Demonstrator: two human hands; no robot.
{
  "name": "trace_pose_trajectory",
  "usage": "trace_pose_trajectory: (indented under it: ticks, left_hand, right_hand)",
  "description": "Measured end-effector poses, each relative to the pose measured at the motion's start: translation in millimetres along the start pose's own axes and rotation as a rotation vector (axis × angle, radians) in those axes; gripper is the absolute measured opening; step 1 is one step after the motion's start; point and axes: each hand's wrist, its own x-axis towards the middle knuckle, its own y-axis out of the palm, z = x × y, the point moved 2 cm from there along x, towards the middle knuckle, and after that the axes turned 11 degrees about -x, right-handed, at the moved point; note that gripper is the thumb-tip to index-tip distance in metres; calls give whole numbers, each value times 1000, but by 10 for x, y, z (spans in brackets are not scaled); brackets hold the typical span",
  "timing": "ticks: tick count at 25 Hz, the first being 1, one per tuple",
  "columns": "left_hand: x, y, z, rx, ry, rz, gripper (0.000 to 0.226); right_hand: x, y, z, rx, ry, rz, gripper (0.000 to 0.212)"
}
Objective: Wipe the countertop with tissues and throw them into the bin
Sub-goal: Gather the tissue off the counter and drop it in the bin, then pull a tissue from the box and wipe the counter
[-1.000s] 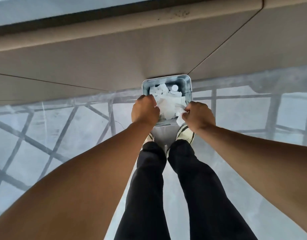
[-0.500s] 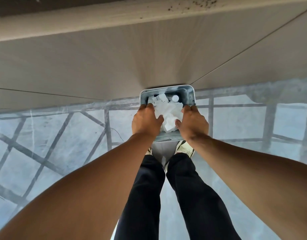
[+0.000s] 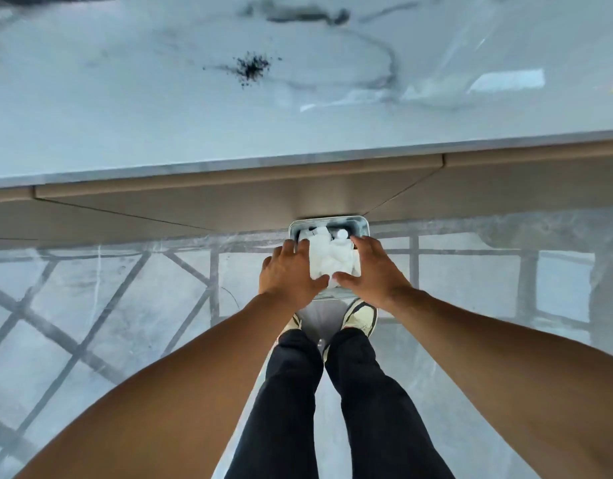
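A small grey bin [image 3: 362,224] stands on the floor against the cabinet front, packed with crumpled white tissues [image 3: 331,259]. My left hand [image 3: 288,271] and my right hand [image 3: 374,271] hover over the bin, one on each side of the tissue pile, fingers spread and thumbs nearly meeting at the near edge. Neither hand grips anything. Above, the white marble countertop [image 3: 160,108] carries a patch of dark crumbs [image 3: 251,68].
Beige cabinet fronts [image 3: 194,209] run below the counter edge. My legs in dark trousers [image 3: 332,402] and light shoes [image 3: 362,316] stand right behind the bin. The floor [image 3: 108,305] is pale with grey crossing lines.
Both hands went from closed fists pressing tissues into the bin to open and spread above it. The view tilted up, bringing the countertop and its dark crumbs into sight.
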Motion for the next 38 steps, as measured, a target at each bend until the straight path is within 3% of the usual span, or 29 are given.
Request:
trace_pose_trajectory:
  ticks: [6, 14, 25, 38]
  left_hand:
    - [-638, -807, -272, 73, 71, -56, 80]
    - [-1326, -1597, -653, 66, 66, -114, 80]
    - [-1510, -2359, -997, 192, 145, -166, 85]
    - [-1307, -2712, -2226, 383, 450, -160, 84]
  right_hand:
    - [-646, -728, 421, -101, -93, -41, 85]
    - [-1391, -1286, 814, -208, -54, 87, 95]
    - [-1711, -2185, 1246, -193, -145, -95, 91]
    - [-2214, -2978, 652, -154, 160, -296, 96]
